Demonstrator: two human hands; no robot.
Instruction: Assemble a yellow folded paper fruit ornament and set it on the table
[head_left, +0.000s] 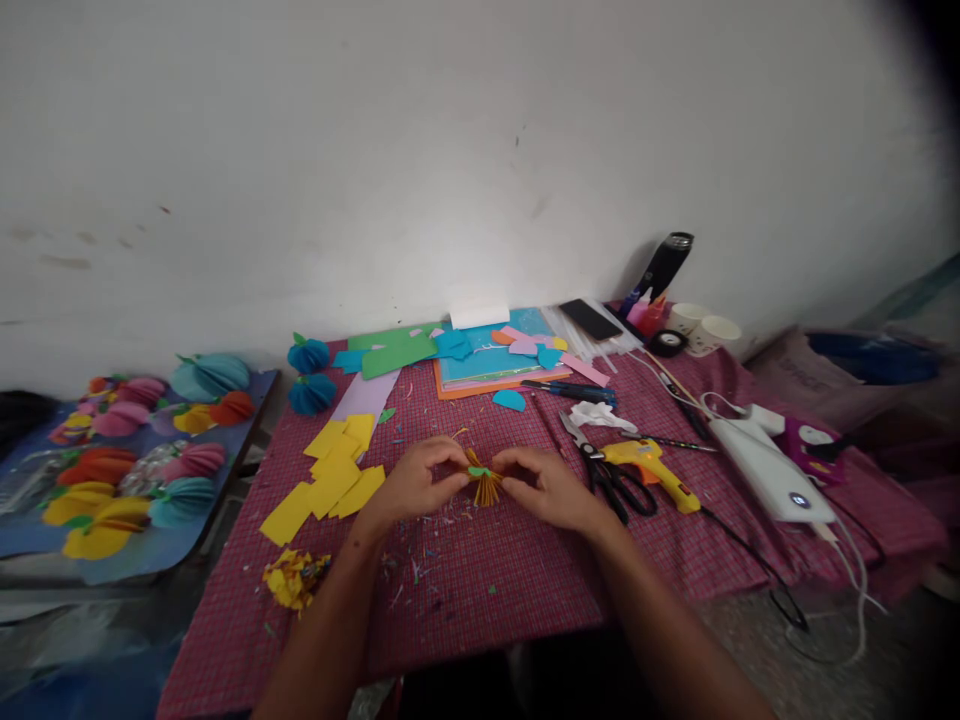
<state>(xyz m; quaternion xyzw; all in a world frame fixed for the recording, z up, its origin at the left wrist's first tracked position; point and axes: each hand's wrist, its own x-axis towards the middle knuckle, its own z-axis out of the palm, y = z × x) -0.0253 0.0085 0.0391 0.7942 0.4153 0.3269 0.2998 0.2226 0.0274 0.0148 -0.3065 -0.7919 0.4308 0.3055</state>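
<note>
I've got my left hand (420, 480) and right hand (544, 487) both pinched onto the folded yellow paper fan (486, 487) — held mid-table (487, 590), scissors (607, 470) just right.

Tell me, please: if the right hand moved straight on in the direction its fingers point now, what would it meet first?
The right hand points left, toward the yellow folded paper piece its fingers already pinch. Right behind that come the fingers of the left hand, holding the same piece from the other side.
</note>
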